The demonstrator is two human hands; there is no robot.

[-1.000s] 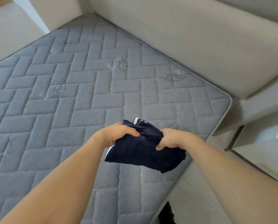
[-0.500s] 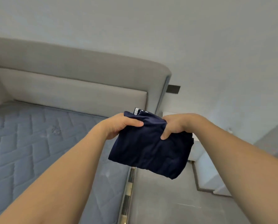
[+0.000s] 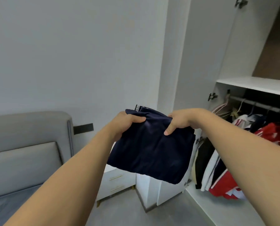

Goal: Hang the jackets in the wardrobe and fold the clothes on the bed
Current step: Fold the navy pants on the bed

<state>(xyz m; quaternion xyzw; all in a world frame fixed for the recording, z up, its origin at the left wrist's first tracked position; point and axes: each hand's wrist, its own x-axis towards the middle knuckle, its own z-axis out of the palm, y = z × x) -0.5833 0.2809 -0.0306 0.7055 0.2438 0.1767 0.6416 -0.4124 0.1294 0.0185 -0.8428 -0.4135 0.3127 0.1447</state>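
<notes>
A folded navy garment [image 3: 150, 152] hangs in mid-air in front of me, a grey-and-white trim showing at its top edge. My left hand [image 3: 128, 123] grips its upper left corner and my right hand [image 3: 179, 122] grips its upper right corner. To the right stands the open wardrobe [image 3: 253, 85] with a hanging rail [image 3: 256, 103]. Red, white, black and navy jackets [image 3: 276, 136] hang from it on hangers. The bed [image 3: 22, 168] with its grey headboard lies at the lower left.
A white bedside cabinet [image 3: 114, 181] with two drawers stands between the bed and the wardrobe. An open white wardrobe door [image 3: 199, 62] rises behind my right hand. Grey floor [image 3: 128, 209] runs below. A black wall plate [image 3: 83, 128] sits beside the headboard.
My view has swung right from the mattress to the wardrobe. Both hands kept hold of the navy garment and carried it up, away from the bed.
</notes>
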